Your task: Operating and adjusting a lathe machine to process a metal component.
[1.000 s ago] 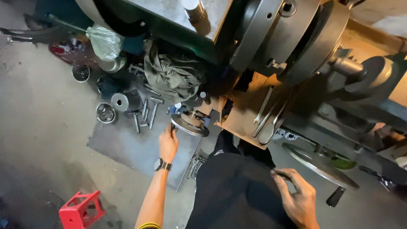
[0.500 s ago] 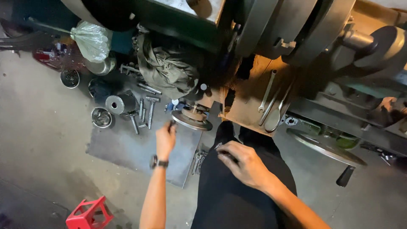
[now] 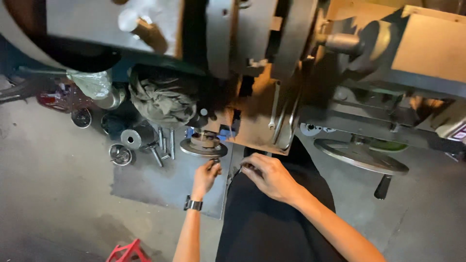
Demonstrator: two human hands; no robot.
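My left hand (image 3: 206, 177), with a watch on its wrist, reaches down to the floor just below a round metal flange disc (image 3: 204, 146) and pinches a small metal part between thumb and fingers. My right hand (image 3: 270, 175) hovers over my dark-trousered lap beside it, fingers curled; a thin pale item seems to sit at its fingertips, too small to be sure. The disc lies on a grey metal sheet (image 3: 160, 182) on the concrete floor, at the foot of a large lathe-like machine (image 3: 272, 63).
Bolts (image 3: 162, 145), metal cups and round fittings (image 3: 130, 139) lie on the sheet's left part, beside a crumpled rag (image 3: 162, 102) and a plastic bag (image 3: 92, 83). A handwheel (image 3: 361, 156) juts out at right. A red stool (image 3: 127, 252) stands at the lower left.
My right hand swung from the far right over my lap to beside the left hand. My left hand dropped slightly from the disc's edge, now pinching a small part.
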